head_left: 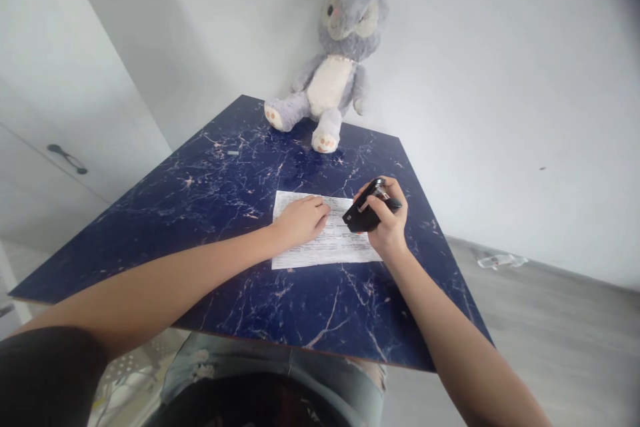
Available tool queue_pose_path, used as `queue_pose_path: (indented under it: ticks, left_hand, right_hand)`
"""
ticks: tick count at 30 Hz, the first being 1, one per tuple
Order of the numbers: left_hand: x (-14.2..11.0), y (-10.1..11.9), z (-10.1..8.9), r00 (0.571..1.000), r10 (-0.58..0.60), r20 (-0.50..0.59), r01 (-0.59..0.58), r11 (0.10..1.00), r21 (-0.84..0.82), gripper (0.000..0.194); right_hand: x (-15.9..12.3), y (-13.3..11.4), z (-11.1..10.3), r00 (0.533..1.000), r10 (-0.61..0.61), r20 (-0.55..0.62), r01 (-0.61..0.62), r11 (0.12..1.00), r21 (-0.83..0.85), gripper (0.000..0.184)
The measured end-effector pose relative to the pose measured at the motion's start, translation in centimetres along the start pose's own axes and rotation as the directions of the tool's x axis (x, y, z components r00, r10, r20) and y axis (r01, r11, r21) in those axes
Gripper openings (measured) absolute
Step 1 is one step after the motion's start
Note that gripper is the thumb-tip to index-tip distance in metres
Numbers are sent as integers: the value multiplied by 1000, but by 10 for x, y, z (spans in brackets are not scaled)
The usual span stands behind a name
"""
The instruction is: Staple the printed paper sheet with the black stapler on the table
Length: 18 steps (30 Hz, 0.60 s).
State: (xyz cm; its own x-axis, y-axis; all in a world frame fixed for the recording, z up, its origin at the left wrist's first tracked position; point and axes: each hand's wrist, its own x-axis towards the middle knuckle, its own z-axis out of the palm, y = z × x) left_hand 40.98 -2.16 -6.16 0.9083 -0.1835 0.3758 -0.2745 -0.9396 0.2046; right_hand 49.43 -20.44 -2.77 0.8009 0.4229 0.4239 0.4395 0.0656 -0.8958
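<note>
A printed sheet of paper [330, 251] lies on the blue marble-patterned table [310, 310]. My left hand [300, 219] rests palm down on the sheet's left half, fingers loosely stretched and holding nothing. Over the right part of the sheet, my right hand [393, 220] grips a black stapler [361, 216]. The stapler is tilted, its two arms spread apart with a silver metal part showing between them. My right thumb presses near that metal part. The other fingers wrap behind the stapler and are partly hidden.
A grey plush rabbit [333, 84] sits at the table's back edge against the wall. A small pale strip [233, 153] lies on the table's left side. A white cabinet with a dark handle [67, 159] stands left. Some clear plastic [501, 260] lies on the floor at right.
</note>
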Motion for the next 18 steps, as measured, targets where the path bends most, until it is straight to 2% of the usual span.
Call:
queue_pose_path:
  ticks: [3, 7, 10, 12, 14, 16, 18]
  left_hand:
    - [0, -3, -1, 998, -57, -22, 57, 998, 18, 21]
    - [2, -7, -3, 998, -67, -12, 68, 997, 34, 21]
    - [4, -8, -4, 999, -50, 11, 50, 999, 4, 21]
    - [5, -7, -5, 999, -46, 12, 46, 999, -28, 20]
    - [4, -5, -5, 999, -37, 10, 38, 998, -60, 19]
    - [4, -3, -4, 1000, -17, 7, 18, 996, -86, 20]
    - [3, -1, -3, 1000, 11, -9, -12, 994, -105, 21]
  right_hand:
    - [4, -4, -8, 987, 36, 158, -45, 998, 54, 40]
    - [6, -6, -12, 925, 27, 378, -67, 993, 93, 47]
    - [8, -13, -17, 906, 14, 422, 14, 998, -65, 41]
    - [9, -22, -21, 907, -20, 421, 140, 957, -256, 36]
    - [9, -30, -24, 888, -68, 455, 308, 824, -476, 39]
    - [7, -35, -24, 847, -84, 524, 459, 611, -645, 45]
    - [4, -36, -20, 804, -51, 593, 556, 419, -718, 48]
